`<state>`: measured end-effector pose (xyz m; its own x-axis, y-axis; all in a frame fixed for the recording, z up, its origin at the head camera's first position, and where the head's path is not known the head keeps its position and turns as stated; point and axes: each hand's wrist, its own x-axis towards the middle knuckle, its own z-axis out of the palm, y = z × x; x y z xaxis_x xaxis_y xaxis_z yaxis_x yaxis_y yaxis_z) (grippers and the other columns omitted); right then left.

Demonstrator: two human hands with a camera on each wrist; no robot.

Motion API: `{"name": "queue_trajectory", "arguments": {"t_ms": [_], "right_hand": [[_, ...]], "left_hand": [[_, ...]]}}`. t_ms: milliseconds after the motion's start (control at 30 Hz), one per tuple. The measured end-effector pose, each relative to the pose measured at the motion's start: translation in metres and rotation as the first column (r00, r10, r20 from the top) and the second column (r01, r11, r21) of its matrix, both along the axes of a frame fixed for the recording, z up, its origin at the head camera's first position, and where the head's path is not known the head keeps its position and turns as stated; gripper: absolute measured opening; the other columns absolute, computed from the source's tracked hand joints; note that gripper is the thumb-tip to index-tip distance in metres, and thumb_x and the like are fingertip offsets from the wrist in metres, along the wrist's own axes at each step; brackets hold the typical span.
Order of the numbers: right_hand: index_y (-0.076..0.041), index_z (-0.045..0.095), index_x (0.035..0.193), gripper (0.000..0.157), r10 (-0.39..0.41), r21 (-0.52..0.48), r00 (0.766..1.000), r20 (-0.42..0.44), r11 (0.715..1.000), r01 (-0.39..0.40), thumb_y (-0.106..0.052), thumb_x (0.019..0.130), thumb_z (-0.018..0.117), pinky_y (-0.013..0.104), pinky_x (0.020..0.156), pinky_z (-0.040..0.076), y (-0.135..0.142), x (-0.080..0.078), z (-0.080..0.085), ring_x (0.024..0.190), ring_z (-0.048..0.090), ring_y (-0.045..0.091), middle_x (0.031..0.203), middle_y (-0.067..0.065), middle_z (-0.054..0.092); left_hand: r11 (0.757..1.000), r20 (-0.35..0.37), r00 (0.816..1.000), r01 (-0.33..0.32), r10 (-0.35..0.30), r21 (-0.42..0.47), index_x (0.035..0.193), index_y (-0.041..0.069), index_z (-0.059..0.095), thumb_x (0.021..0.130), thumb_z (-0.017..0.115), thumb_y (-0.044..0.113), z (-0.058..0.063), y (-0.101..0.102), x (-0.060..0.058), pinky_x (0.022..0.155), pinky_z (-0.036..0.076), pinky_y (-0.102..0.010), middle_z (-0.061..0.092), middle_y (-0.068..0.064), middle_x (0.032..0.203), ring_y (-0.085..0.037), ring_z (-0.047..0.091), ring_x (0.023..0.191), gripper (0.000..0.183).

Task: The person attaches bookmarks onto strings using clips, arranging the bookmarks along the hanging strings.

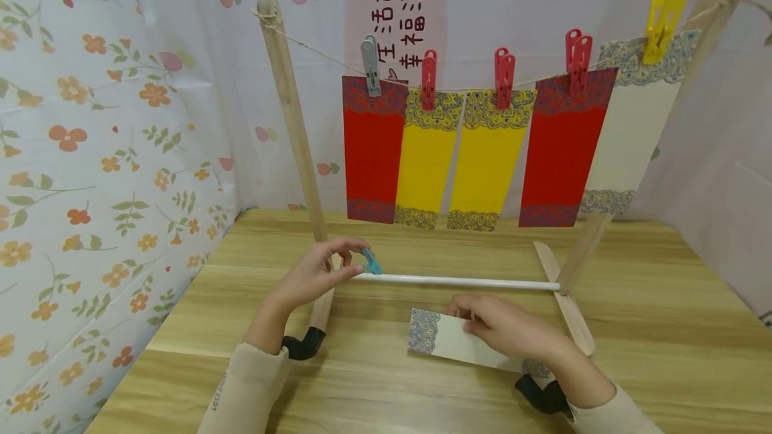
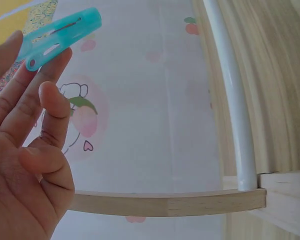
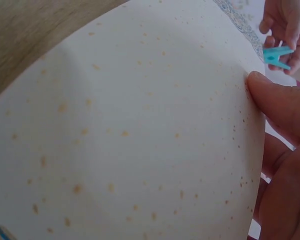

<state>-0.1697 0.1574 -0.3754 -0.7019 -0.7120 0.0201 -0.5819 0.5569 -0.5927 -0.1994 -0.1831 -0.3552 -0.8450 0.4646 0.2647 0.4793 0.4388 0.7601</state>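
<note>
Between thumb and fingers my left hand (image 1: 322, 270) pinches a turquoise clothespin (image 1: 370, 262), held near the left end of the white rod. In the left wrist view the clothespin (image 2: 65, 37) points away from the fingertips, with nothing in its jaws. My right hand (image 1: 506, 323) grips the long edge of a white paper strip (image 1: 458, 340) with patterned blue-grey ends. The thumb (image 3: 277, 102) lies on the strip's gold-flecked face (image 3: 140, 115) in the right wrist view. Strip and clothespin are apart.
A wooden frame (image 1: 295, 126) carries a string with red strips (image 1: 374, 153), yellow strips (image 1: 425, 166) and a white strip (image 1: 630, 126), clipped by grey (image 1: 370, 65), red (image 1: 429, 79) and yellow (image 1: 663, 25) clothespins. A white rod (image 1: 458, 280) spans its base. Floral cloth (image 1: 90, 173) hangs left.
</note>
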Motion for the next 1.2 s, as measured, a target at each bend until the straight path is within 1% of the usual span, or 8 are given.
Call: {"name": "queue_trajectory", "arguments": {"t_ms": [133, 333, 467, 567, 700, 933, 1067, 1200], "right_hand": [[-0.015, 0.065, 0.109, 0.02, 0.006, -0.007, 1.0, -0.01, 1.0, -0.006, -0.001, 0.096, 0.06, 0.023, 0.068, 0.049, -0.001, 0.001, 0.002, 0.081, 0.053, 0.003, 0.097, -0.006, 0.066], [-0.014, 0.065, 0.109, 0.02, 0.01, -0.023, 0.999, -0.053, 1.0, -0.011, 0.0, 0.095, 0.061, 0.024, 0.07, 0.05, -0.004, 0.001, 0.008, 0.085, 0.054, 0.004, 0.101, -0.005, 0.067], [-0.016, 0.065, 0.109, 0.02, 0.025, -0.057, 0.998, -0.056, 0.998, -0.028, -0.001, 0.096, 0.06, 0.023, 0.068, 0.049, -0.005, 0.001, 0.011, 0.081, 0.052, 0.002, 0.099, -0.006, 0.066], [-0.016, 0.064, 0.11, 0.018, 0.036, -0.102, 0.999, -0.011, 0.994, -0.037, -0.004, 0.097, 0.059, 0.022, 0.066, 0.048, -0.007, 0.001, 0.011, 0.077, 0.051, 0.003, 0.095, -0.006, 0.065], [-0.015, 0.064, 0.113, 0.016, 0.054, -0.169, 0.997, 0.058, 0.985, -0.044, -0.009, 0.099, 0.059, 0.023, 0.067, 0.049, -0.01, -0.002, 0.01, 0.079, 0.052, 0.005, 0.098, -0.004, 0.066], [-0.016, 0.063, 0.116, 0.016, 0.053, -0.233, 0.997, 0.055, 0.972, -0.039, -0.014, 0.1, 0.058, 0.026, 0.069, 0.049, -0.021, -0.008, 0.011, 0.087, 0.054, 0.009, 0.102, -0.003, 0.066], [-0.016, 0.063, 0.114, 0.015, 0.03, -0.27, 0.999, 0.031, 0.963, -0.02, -0.012, 0.1, 0.059, 0.026, 0.066, 0.049, -0.03, -0.009, 0.015, 0.086, 0.054, 0.01, 0.098, -0.003, 0.065], [-0.015, 0.064, 0.114, 0.016, -0.01, -0.31, 1.0, 0.03, 0.95, 0.019, -0.01, 0.099, 0.06, 0.026, 0.065, 0.049, -0.039, -0.01, 0.02, 0.086, 0.054, 0.011, 0.1, 0.0, 0.066]], "left_hand": [[1.0, -0.001, 1.0, -0.012, 0.012, 0.025, 0.128, 0.009, 0.063, 0.095, 0.066, 0.013, 0.003, -0.001, 0.002, 0.055, 0.034, -0.022, 0.061, -0.006, 0.092, -0.012, 0.051, 0.081, 0.033], [0.996, -0.072, 0.997, -0.022, 0.029, 0.09, 0.123, 0.006, 0.064, 0.092, 0.07, 0.007, 0.012, -0.003, 0.006, 0.046, 0.033, -0.021, 0.056, -0.005, 0.087, -0.006, 0.04, 0.054, 0.032], [0.992, -0.147, 0.987, -0.043, 0.061, 0.122, 0.121, 0.005, 0.064, 0.09, 0.071, 0.003, 0.016, -0.006, 0.009, 0.047, 0.035, -0.021, 0.057, -0.003, 0.084, -0.006, 0.048, 0.065, 0.032], [0.989, -0.212, 0.972, -0.073, 0.1, 0.133, 0.119, 0.005, 0.065, 0.088, 0.072, 0.001, 0.018, -0.008, 0.012, 0.047, 0.033, -0.022, 0.057, -0.001, 0.083, -0.009, 0.05, 0.073, 0.032], [0.982, -0.286, 0.949, -0.089, 0.135, 0.168, 0.117, 0.004, 0.066, 0.086, 0.072, -0.002, 0.023, -0.01, 0.012, 0.045, 0.03, -0.023, 0.057, 0.0, 0.084, -0.007, 0.048, 0.071, 0.032], [0.964, -0.368, 0.912, -0.091, 0.181, 0.251, 0.121, -0.004, 0.063, 0.09, 0.065, -0.005, 0.036, -0.009, 0.01, 0.045, 0.034, -0.021, 0.061, 0.013, 0.102, -0.004, 0.051, 0.081, 0.03], [0.955, -0.415, 0.886, -0.092, 0.208, 0.281, 0.122, -0.005, 0.06, 0.091, 0.061, -0.009, 0.049, -0.009, 0.008, 0.044, 0.034, -0.02, 0.06, 0.009, 0.098, -0.003, 0.05, 0.077, 0.031], [0.951, -0.453, 0.862, -0.1, 0.23, 0.292, 0.122, -0.006, 0.06, 0.093, 0.062, -0.002, 0.063, -0.009, 0.006, 0.046, 0.034, -0.02, 0.056, 0.007, 0.093, -0.003, 0.048, 0.077, 0.029]]}}
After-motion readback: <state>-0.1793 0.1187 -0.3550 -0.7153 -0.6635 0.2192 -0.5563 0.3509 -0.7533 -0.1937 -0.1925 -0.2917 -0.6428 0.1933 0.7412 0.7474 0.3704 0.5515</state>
